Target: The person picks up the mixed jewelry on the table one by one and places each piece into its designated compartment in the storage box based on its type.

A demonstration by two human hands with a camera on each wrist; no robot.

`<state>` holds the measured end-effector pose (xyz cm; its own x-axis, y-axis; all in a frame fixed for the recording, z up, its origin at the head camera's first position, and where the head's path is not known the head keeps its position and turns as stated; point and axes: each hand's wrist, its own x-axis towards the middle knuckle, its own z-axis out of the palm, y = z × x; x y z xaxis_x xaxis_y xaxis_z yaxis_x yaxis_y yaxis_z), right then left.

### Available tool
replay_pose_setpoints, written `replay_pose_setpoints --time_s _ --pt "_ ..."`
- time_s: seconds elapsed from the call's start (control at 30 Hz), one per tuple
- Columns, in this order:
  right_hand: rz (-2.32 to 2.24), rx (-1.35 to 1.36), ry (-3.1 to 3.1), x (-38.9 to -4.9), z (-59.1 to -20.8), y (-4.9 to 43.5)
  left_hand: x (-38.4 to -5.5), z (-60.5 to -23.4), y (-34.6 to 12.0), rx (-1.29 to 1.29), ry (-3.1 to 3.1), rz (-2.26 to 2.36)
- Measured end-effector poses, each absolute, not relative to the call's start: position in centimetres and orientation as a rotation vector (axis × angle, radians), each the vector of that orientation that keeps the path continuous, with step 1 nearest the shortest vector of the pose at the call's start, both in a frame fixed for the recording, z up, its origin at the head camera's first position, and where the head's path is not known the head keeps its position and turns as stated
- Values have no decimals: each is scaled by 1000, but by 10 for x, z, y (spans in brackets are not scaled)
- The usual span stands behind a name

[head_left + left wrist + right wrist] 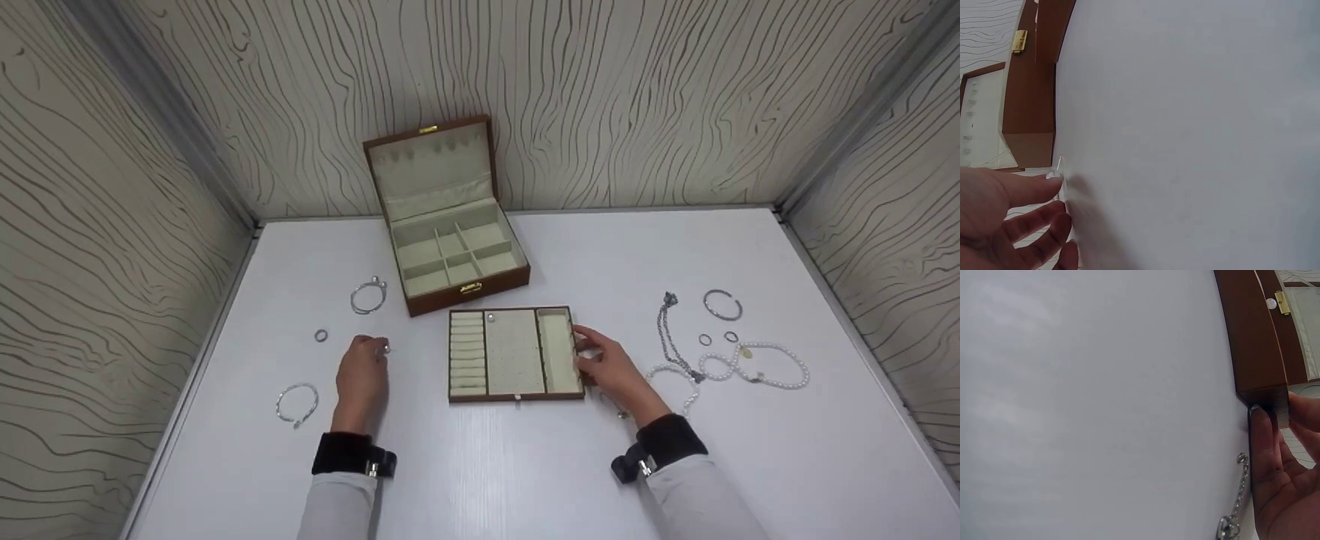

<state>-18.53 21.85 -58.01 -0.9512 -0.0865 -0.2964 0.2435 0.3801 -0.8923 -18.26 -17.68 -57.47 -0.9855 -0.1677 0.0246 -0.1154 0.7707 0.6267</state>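
Observation:
Between thumb and fingertips my left hand (pixel 362 379) pinches a small stud earring (pixel 386 349), left of the tray. In the left wrist view a thin pin (pixel 1060 162) sticks out past the thumb; the fingers mostly hide the rest. My right hand (pixel 611 367) holds the right side of the brown jewelry tray (pixel 517 397), with fingers (pixel 1262 439) at its end wall in the right wrist view. The tray has ring rolls on the left, a pierced panel in the middle and a long compartment on the right. One pearl stud (pixel 491 318) sits at the panel's top left.
Behind the tray stands an open jewelry box (pixel 469 296) with several compartments. Left lie two bracelets (pixel 367 298) (pixel 297 405) and a ring (pixel 321 335). Right lie a chain (pixel 664 330), a bangle (pixel 723 304), two rings (pixel 705 340) (pixel 731 337) and pearl strands (pixel 787 352). Patterned walls enclose the white table.

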Motion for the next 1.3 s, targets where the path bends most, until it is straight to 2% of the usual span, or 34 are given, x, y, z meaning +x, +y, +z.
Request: replay_pose_setpoints --time_s 0.4,1.3 --pt "-1630 143 2335 -184 -583 222 -184 -575 -173 288 -2852 -1172" --pt "-1593 112 2334 -186 -580 219 -182 -561 -176 318 -2934 -1029"
